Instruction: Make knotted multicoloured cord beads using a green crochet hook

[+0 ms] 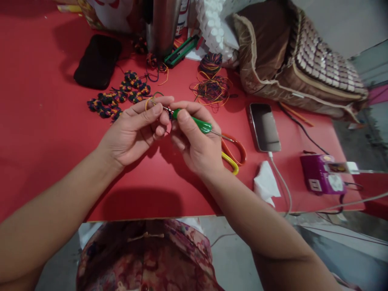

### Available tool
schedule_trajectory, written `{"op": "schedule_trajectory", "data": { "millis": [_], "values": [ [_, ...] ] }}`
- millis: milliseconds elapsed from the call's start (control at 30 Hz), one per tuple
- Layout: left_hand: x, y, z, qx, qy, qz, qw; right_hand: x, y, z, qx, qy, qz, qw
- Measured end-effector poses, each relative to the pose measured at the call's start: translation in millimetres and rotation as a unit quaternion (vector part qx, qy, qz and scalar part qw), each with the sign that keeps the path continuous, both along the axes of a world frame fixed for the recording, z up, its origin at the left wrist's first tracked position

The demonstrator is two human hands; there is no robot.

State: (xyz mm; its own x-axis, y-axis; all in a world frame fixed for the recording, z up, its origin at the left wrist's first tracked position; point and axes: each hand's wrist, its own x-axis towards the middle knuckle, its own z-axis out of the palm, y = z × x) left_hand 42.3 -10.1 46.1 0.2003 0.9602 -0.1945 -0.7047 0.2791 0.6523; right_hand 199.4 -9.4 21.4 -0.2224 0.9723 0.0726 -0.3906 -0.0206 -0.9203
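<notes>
My right hand (pixel 198 139) is closed round the green handle of a crochet hook (pixel 198 124), whose thin metal tip points left. Fingers of my left hand (pixel 138 127) pinch yarn (pixel 148 104) at that tip, where a yellow loop shows. A small dark bit of work sits between the two hands, mostly hidden by the fingers. Behind them lies loose multicoloured yarn (pixel 212 89), with a wound ball of yarn (pixel 211 64) beyond it. Several dark crocheted pieces with orange and yellow flecks (pixel 133 87) rest on the red table (pixel 39 141), left of and behind my left hand.
Scissors with orange and yellow handles (pixel 239 151) lie by my right hand. Further right are a charging phone (pixel 264 127), a crumpled tissue (pixel 266 184) and a purple power box (pixel 321 173) with cables. A black case (pixel 97 61), a metal flask (pixel 165 26) and a brown cushion (pixel 263 48) stand behind.
</notes>
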Motion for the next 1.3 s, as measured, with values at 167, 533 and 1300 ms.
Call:
{"op": "schedule_trajectory", "data": {
  "millis": [167,533,1300],
  "values": [
    [-2.1,2.3,12.2,-0.052,-0.006,0.036,0.998,4.5,0.5,-11.6,0.068,-0.108,0.019,0.992],
    [-11.2,2.7,1.7,-0.081,0.014,0.036,0.996,2.7,1.9,-3.7,0.012,-0.128,0.041,0.991],
    [-6.2,1.3,-9.1,-0.056,0.012,-0.006,0.998,-2.0,7.6,-2.2,-0.115,0.006,0.079,0.99]
  ]
}}
